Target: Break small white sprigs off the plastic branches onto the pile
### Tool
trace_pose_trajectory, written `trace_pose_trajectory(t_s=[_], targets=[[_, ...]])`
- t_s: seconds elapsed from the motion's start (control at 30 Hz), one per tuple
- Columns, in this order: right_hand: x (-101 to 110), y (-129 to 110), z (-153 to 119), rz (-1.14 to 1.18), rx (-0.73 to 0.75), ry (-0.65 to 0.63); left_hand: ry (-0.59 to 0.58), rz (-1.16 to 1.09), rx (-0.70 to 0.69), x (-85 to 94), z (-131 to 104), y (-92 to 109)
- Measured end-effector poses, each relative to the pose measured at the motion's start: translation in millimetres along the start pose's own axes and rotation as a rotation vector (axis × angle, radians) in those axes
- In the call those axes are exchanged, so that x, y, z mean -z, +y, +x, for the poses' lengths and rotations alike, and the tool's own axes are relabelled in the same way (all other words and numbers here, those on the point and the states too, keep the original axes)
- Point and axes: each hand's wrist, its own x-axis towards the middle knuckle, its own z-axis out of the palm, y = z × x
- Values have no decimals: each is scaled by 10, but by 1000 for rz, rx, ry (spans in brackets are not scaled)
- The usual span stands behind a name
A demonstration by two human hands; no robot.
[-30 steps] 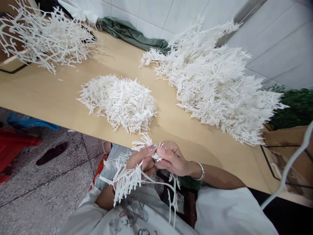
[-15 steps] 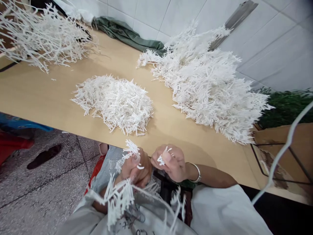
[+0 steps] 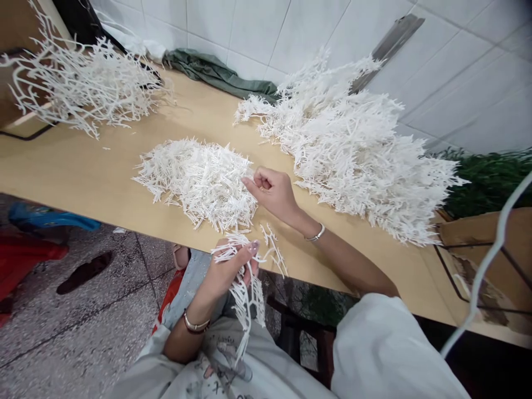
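Observation:
My left hand [image 3: 235,269] is closed around a white branching plastic sprig [image 3: 248,302], low in front of the table edge. Its fine forked tips stick out above the thumb, and a longer stem hangs below the fingers. At the right side of a heap of small white plastic pieces [image 3: 199,180], my right hand [image 3: 272,191] has its thumb stretched out and its fingers loosely curled. Nothing shows between that thumb and the fingers. A loose white sprig [image 3: 272,246] lies by the table's front edge, between the two hands.
A large pile of white branched sprigs [image 3: 353,144] covers the table's right side. Barer white stems [image 3: 95,83] are heaped at the far left. Green cloth [image 3: 220,72] runs along the tiled wall. A white cable [image 3: 488,260] crosses the right foreground, before a cardboard box [image 3: 494,238].
My right hand has moved from beside the left hand, up to the small heap, and the white bits in it no longer show. My left hand still holds the sprig, now hanging lower right.

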Motion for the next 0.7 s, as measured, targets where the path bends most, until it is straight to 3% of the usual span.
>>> trace_pose_trajectory(t_s=[0.17,0.23,0.3,0.4,0.53,0.7], targets=[[-114,56,52,9,47,189,49,-77,-48,101,45,-35],[-117,44,57,-28,96,206,16,-59,-38,142,50,-33],[-112,18,88,-89,167,130,-57,-15,-17,175,46,-19],[-139,-23,189,-249,272,-98,-155,53,13,212,38,-8],[-277,-35,333,-381,303,-327,-296,166,17,253,47,-24],[-447,23,350,-398,307,-406,-388,173,11,270,65,1]])
